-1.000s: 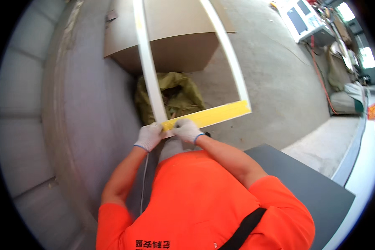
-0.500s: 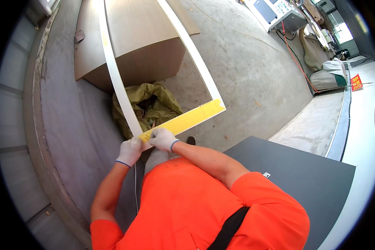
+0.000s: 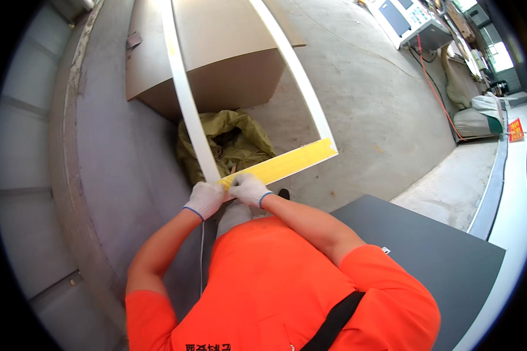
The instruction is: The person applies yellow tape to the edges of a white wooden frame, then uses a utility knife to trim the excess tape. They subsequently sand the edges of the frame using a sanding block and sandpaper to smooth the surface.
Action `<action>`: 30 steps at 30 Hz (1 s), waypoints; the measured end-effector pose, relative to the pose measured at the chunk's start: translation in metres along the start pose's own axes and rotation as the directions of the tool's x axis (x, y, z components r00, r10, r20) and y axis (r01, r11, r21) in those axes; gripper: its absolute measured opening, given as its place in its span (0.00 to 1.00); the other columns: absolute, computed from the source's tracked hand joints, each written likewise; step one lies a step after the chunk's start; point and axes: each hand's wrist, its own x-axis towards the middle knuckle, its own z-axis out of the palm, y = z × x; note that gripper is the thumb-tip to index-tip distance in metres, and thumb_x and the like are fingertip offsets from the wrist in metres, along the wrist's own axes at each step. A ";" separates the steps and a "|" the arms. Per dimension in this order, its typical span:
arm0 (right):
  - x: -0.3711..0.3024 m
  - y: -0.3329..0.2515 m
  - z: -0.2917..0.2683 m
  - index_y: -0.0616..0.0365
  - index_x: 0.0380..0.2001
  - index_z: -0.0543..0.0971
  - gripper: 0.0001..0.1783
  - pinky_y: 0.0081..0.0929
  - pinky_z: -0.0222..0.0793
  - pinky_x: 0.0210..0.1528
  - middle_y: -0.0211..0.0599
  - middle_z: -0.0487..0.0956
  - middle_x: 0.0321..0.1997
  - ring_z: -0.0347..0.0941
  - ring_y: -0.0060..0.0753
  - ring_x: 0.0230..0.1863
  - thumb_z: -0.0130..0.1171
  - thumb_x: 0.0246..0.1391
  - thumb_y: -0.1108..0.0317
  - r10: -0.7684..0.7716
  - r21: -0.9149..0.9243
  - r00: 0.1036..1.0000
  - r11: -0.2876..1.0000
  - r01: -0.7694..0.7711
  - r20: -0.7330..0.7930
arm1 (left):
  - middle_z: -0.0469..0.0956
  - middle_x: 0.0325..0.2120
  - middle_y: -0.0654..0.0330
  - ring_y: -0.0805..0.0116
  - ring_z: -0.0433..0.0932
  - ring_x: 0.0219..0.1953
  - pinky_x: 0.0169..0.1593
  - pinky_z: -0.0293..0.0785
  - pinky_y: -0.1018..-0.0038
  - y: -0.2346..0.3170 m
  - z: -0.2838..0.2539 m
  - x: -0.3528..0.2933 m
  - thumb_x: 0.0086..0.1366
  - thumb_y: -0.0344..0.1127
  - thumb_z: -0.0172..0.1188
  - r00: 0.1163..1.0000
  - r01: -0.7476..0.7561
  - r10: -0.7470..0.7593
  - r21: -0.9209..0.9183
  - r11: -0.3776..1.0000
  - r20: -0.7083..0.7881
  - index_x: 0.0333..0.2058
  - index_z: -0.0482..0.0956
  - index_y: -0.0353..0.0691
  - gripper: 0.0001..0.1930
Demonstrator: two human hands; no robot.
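A long white frame stretches away from me, with a wide yellow tape strip along its near crossbar. At the frame's near left corner, my left hand, in a white knit glove with a blue cuff, is closed on the corner. Just to its right, my right hand, gloved the same way, pinches the left end of the yellow tape, which looks crumpled there. The fingertips of both hands are partly hidden.
Beneath the frame stand an open olive-green sack and a large brown board-topped block. A dark grey panel lies to my right. A white machine with an orange cable is at the far right.
The whole view has shifted, so the scene sits farther right in the picture. Both hands stay at the same frame corner, with little visible change in their grip.
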 end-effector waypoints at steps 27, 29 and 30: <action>0.006 0.003 0.004 0.59 0.31 0.86 0.15 0.44 0.79 0.43 0.53 0.85 0.29 0.84 0.53 0.34 0.63 0.49 0.58 -0.084 -0.089 0.993 0.993 0.076 -0.084 | 0.84 0.29 0.51 0.51 0.86 0.34 0.38 0.82 0.58 -0.022 -0.006 -0.002 0.63 0.39 0.61 0.995 0.086 -0.080 -0.105 0.991 0.064 0.32 0.82 0.39 0.09; 0.005 0.002 0.003 0.59 0.31 0.85 0.15 0.44 0.78 0.43 0.53 0.84 0.29 0.84 0.52 0.34 0.63 0.49 0.58 -0.076 -0.085 0.994 0.994 0.069 -0.082 | 0.84 0.29 0.51 0.52 0.86 0.33 0.36 0.82 0.57 -0.022 -0.013 0.003 0.62 0.37 0.60 0.991 0.028 -0.020 -0.063 0.998 0.132 0.31 0.82 0.39 0.08; 0.003 -0.001 0.002 0.59 0.31 0.85 0.15 0.44 0.78 0.43 0.53 0.84 0.29 0.84 0.52 0.34 0.62 0.49 0.58 -0.058 -0.071 0.996 0.996 0.053 -0.069 | 0.84 0.29 0.51 0.53 0.86 0.33 0.36 0.82 0.58 -0.021 -0.015 0.005 0.62 0.36 0.60 0.990 0.012 -0.004 -0.052 0.999 0.140 0.32 0.81 0.39 0.07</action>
